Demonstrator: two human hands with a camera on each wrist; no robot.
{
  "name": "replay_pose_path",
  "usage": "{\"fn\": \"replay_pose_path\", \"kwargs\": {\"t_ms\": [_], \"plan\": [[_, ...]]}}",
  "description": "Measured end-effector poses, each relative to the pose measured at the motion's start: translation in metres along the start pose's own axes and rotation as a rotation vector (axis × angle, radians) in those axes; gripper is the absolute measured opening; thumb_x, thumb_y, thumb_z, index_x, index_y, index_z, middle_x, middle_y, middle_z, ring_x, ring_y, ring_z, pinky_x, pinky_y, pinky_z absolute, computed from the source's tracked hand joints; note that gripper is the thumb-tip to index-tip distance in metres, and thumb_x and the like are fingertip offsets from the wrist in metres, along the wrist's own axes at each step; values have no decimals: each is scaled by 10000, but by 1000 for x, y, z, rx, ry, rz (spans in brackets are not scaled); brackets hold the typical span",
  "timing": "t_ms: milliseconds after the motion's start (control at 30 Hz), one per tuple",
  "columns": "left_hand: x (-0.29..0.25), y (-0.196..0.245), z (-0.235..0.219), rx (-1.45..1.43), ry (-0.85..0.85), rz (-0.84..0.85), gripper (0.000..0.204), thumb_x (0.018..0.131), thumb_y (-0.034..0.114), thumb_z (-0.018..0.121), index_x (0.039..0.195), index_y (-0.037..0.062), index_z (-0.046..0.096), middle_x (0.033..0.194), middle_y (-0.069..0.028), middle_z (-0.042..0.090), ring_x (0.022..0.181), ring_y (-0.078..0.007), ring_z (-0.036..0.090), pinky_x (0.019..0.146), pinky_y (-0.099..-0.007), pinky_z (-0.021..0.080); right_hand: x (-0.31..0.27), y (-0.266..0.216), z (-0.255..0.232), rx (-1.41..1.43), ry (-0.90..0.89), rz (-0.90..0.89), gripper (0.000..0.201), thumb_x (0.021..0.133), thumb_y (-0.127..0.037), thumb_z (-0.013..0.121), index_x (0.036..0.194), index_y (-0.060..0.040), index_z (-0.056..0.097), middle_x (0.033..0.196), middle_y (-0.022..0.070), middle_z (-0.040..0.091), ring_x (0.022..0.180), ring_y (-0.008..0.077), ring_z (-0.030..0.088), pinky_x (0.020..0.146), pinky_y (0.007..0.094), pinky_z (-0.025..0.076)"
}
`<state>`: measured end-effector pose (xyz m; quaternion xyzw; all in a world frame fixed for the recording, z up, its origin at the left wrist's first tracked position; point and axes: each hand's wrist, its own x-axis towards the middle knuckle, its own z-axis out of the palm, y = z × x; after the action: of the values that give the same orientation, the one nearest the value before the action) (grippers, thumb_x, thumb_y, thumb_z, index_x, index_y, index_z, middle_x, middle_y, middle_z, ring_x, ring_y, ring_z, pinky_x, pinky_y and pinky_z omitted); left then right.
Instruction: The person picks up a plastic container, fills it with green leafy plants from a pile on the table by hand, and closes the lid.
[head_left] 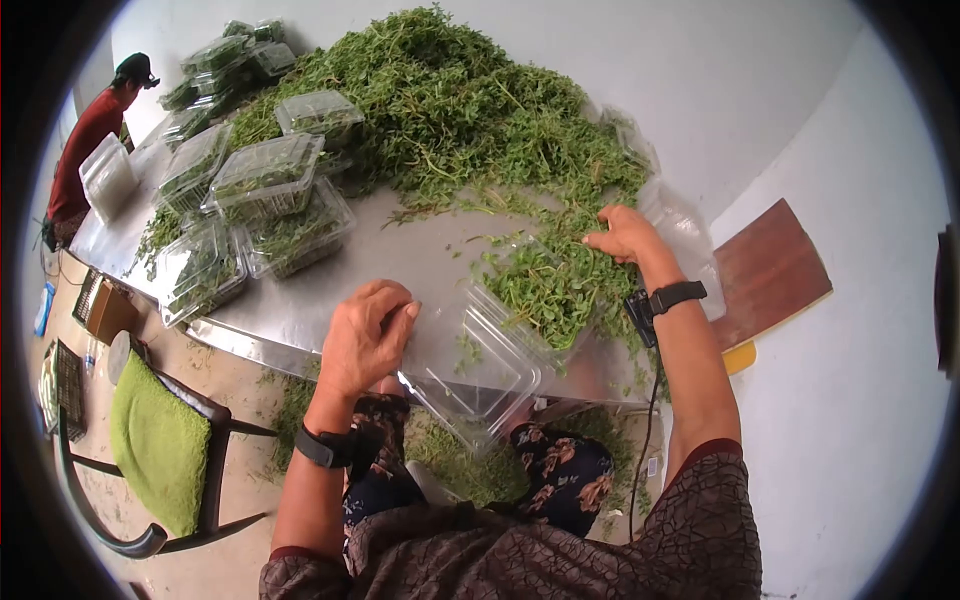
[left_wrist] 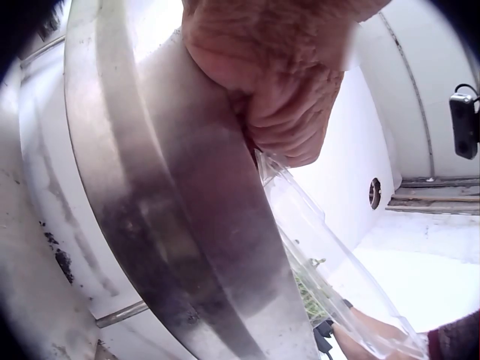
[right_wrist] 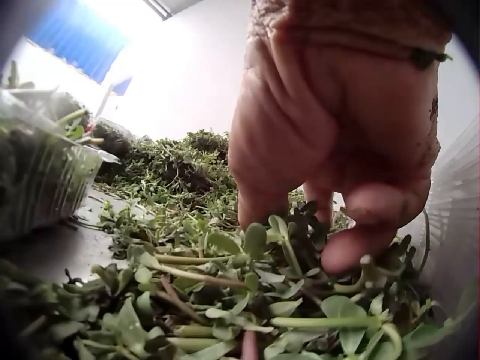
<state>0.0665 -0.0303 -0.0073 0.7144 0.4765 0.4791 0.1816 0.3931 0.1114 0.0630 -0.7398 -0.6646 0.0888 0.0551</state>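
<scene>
My left hand (head_left: pixel 368 335), fingers curled, holds the near left corner of an open clear plastic box at the table's front edge. In the left wrist view the box's clear lid (left_wrist: pixel 322 225) slants down from below the curled fingers. Leafy green stems (head_left: pixel 540 295) heap in the box's far part and spill around it. My right hand (head_left: pixel 632 238) reaches into the greens behind the box at the right. Close up, its fingers bend down among the leaves (right_wrist: pixel 285 307), and their tips are partly hidden.
A large pile of greens (head_left: pixel 440 100) covers the back of the metal table (head_left: pixel 390 235). Filled clear boxes (head_left: pixel 265 175) are stacked at the left. A brown board (head_left: pixel 775 275) is at the right wall. A chair with a green cover (head_left: pixel 160 445) and another person (head_left: pixel 85 150) are left.
</scene>
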Motion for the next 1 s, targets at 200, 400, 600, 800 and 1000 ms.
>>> {"fn": "replay_pose_path", "kwargs": {"t_ms": [200, 400, 600, 800, 1000], "plan": [[1, 0, 0, 11, -12, -14, 130, 830, 86, 594, 819, -42, 613, 838, -150, 633, 755, -280, 613, 700, -335, 478, 17, 15, 16, -145, 139, -188, 73, 619, -86, 620, 637, -23, 587, 605, 212, 508, 587, 360, 554, 555, 428, 461], [0, -4, 1, 7, -3, 5, 134, 831, 88, 593, 827, -44, 619, 830, -149, 636, 763, -280, 612, 698, -338, 478, -3, 13, -8, 228, 208, -127, 78, 684, -26, 581, 741, -30, 634, 561, 130, 514, 460, 236, 538, 447, 389, 444], [1, -5, 1, -7, -9, 0, 131, 826, 84, 595, 825, -44, 621, 819, -149, 637, 763, -281, 610, 704, -342, 478, -35, -3, -51, 499, 157, -92, 61, 759, -30, 597, 794, -9, 643, 605, 46, 566, 446, 103, 529, 362, 249, 410], [1, -5, 1, -3, 6, 10, 123, 819, 74, 597, 816, -46, 621, 795, -145, 631, 756, -283, 605, 702, -343, 477, -56, -8, -71, 618, 191, -142, 104, 786, -62, 617, 862, 6, 642, 645, 20, 567, 474, 77, 534, 368, 210, 401], [1, -9, 2, -15, 10, 25, 118, 811, 68, 600, 809, -49, 616, 791, -146, 624, 730, -285, 600, 680, -346, 475, -79, -26, -84, 637, 167, -225, 152, 798, -92, 624, 906, 14, 639, 653, 8, 556, 491, 79, 546, 375, 200, 393]]}}
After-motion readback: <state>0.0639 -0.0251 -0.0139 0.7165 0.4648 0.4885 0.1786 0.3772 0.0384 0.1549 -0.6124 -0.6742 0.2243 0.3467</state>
